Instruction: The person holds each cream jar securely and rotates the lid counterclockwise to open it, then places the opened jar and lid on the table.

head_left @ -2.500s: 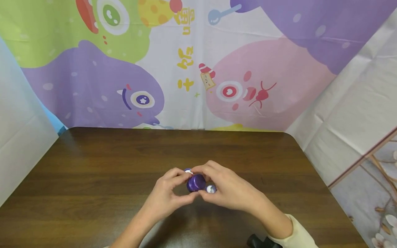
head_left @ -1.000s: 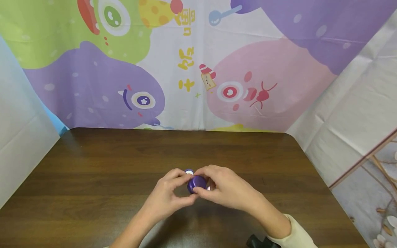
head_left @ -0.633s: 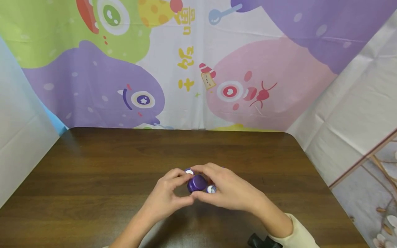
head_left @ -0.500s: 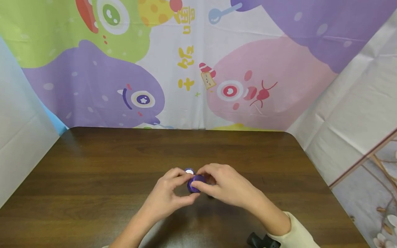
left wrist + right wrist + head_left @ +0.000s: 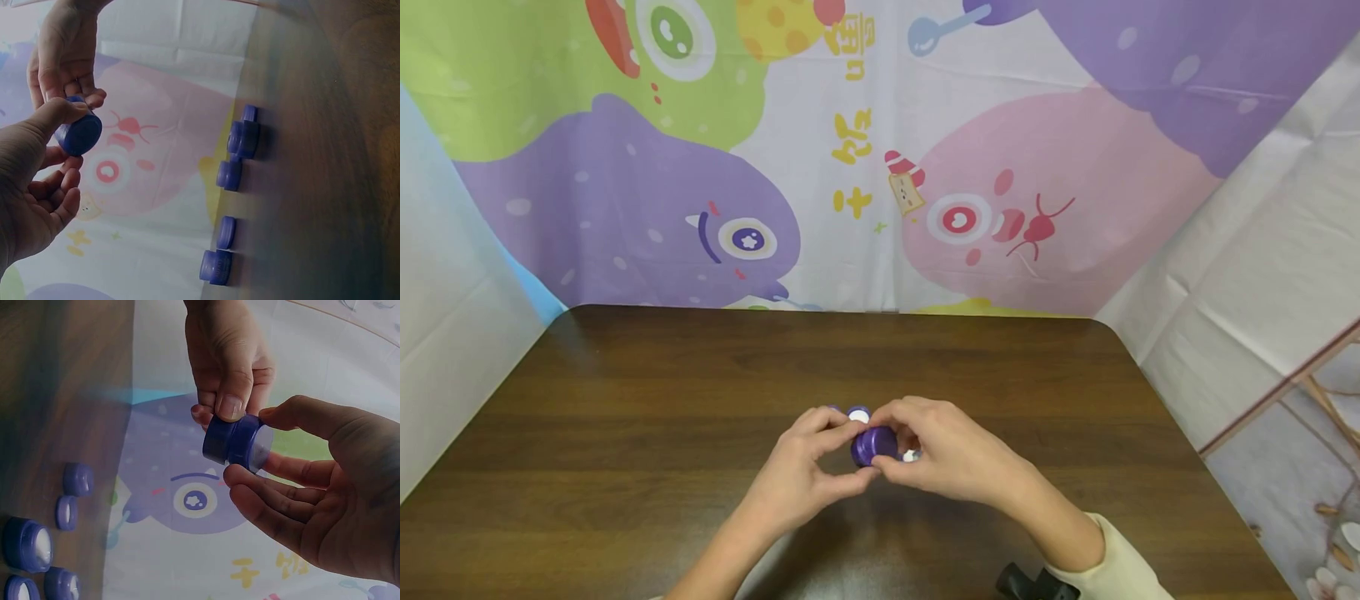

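A small round purple jar (image 5: 874,447) in two stacked parts, which looks like a body and a lid, is between both hands above the table. My left hand (image 5: 816,462) grips its left part; the thumb presses on the side in the right wrist view. My right hand (image 5: 955,450) pinches the jar's right part at its rim with thumb and fingertips. One end of the jar (image 5: 239,442) looks pale in the right wrist view. Behind the hands, a purple piece with a white face (image 5: 858,414) and another white-faced piece (image 5: 911,456) show partly, the rest hidden.
Several purple jars and lids stand on the brown table (image 5: 625,400), among them a larger jar (image 5: 242,139) and a flat lid (image 5: 227,232). A black object (image 5: 1037,583) lies by the right sleeve. A cartoon-printed curtain (image 5: 850,250) hangs behind.
My right thumb has moved from the jar's face down to its lower edge, after shifting back and forth over it earlier. The jar now shows more of its side. My left hand has stayed put.
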Available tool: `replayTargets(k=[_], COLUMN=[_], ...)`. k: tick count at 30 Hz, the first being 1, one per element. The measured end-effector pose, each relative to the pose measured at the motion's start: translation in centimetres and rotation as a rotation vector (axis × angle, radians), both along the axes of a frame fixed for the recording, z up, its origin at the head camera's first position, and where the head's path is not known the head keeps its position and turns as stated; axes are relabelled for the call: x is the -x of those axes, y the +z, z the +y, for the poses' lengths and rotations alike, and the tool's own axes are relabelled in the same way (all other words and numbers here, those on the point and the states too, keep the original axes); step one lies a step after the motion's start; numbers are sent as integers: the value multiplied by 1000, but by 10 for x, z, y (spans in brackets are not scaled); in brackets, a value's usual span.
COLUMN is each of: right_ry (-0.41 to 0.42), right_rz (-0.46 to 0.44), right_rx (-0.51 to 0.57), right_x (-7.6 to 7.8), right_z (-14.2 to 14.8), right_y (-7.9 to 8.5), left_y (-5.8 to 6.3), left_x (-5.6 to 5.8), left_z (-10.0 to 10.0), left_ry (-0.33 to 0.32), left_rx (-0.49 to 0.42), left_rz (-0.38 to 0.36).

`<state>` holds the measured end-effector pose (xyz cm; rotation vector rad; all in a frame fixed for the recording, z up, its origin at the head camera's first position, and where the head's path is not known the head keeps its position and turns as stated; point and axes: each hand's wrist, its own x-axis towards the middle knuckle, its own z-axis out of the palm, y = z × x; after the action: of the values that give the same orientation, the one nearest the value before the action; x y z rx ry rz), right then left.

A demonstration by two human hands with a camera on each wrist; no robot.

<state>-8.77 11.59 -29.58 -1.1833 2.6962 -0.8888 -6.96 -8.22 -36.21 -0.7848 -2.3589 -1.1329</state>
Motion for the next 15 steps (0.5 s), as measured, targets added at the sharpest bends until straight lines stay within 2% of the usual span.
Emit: replayTargets(k=[9, 15], right_ry=[-12, -17], right_rz=[-23, -47], right_rx=[48, 98], right_x=[-2, -1], right_z=[-4, -5], right_y=[-3, -13], left_y=[-2, -4], left_x=[-2, -3], left_z=[-4, -8], left_ry=[3, 57], left_rx=[-20, -23], left_rz=[-61, -129])
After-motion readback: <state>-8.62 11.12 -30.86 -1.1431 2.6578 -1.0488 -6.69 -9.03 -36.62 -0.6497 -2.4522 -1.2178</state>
